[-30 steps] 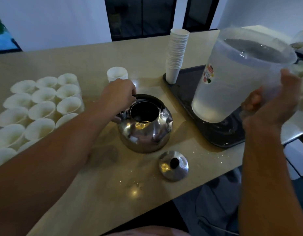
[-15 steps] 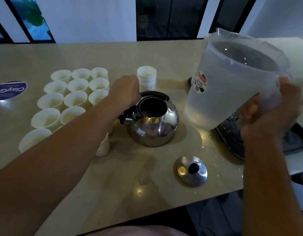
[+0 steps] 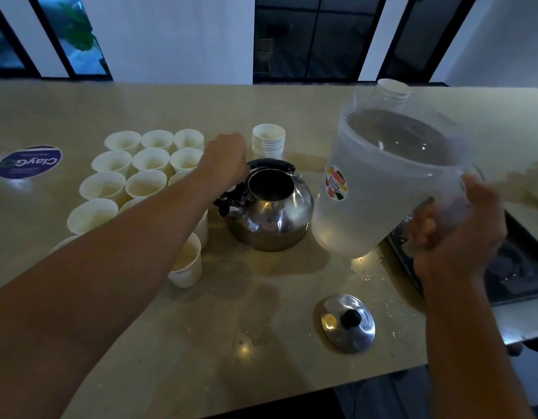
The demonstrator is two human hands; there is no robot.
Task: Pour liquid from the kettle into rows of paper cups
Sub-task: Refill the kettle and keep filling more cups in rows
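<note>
Refill step: left hand (image 3: 224, 160) grips the lidless kettle (image 3: 269, 207), right hand (image 3: 456, 228) grasps the jug (image 3: 382, 176); next, tip the jug over the kettle's mouth.

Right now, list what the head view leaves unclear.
- Kettle handle: covered by the left hand.
- Paper cups: nearer rows hidden under the left forearm.
- Pitcher handle: wrapped by the right hand.
- Kettle's liquid level: too dark inside.
</note>
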